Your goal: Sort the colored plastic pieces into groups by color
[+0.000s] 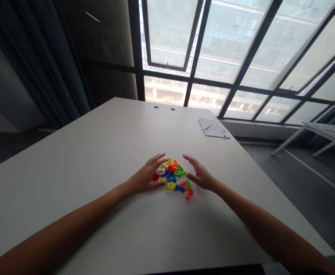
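Note:
A loose pile of small coloured plastic pieces, several shaped like letters or digits, lies on the white table point(104, 145). Among them are a green piece point(179, 172), a blue piece point(171, 178), a yellow piece point(171, 186) and an orange-red piece point(189, 194) at the near edge. My left hand point(147, 175) curves around the pile's left side, fingers apart, close to a white piece point(161, 172) and a red one point(155, 177). On the opposite side, my right hand point(200, 173) is open, thumb and fingers spread towards the green pieces. Neither hand visibly grips anything.
Papers point(211, 128) with a pen point(224, 133) rest near the table's right edge. Two dark round holes sit near the far edge. Windows point(167, 34) rise behind, a curtain point(38, 57) hangs at left, and another table point(327, 131) stands at right.

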The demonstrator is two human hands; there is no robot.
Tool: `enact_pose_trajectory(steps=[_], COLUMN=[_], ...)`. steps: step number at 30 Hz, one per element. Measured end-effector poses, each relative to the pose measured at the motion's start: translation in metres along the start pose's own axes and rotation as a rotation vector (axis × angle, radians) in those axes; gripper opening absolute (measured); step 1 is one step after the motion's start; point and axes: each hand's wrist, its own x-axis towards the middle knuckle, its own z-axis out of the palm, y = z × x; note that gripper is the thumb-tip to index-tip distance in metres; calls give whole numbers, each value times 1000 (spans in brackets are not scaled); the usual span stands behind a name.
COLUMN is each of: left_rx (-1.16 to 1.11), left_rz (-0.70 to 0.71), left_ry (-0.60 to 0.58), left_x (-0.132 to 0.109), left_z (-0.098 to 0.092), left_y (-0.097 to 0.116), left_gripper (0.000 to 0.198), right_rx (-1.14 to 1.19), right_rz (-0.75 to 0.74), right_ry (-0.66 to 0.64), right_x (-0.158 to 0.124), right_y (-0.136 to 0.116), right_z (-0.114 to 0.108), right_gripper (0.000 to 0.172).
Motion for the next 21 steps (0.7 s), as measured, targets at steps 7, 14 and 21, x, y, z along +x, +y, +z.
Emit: enact_pose_trajectory(steps=[7, 14, 21], left_rx=[62, 106, 211], left_rz=[-81, -15, -12], left_ry=[-165, -134, -48], left_x=[-5, 1, -8], left_z=[21, 16, 2], left_y=[-6, -3, -3], left_gripper=[145, 140, 112], right_rx=[-353, -307, -290], right_rz=[64, -25, -69], right_ry=[-399, -297, -119], right_x=[-19, 13, 19], right_y=[17, -1, -11], right_z=[-21, 39, 62], right_gripper=[156, 147, 137])
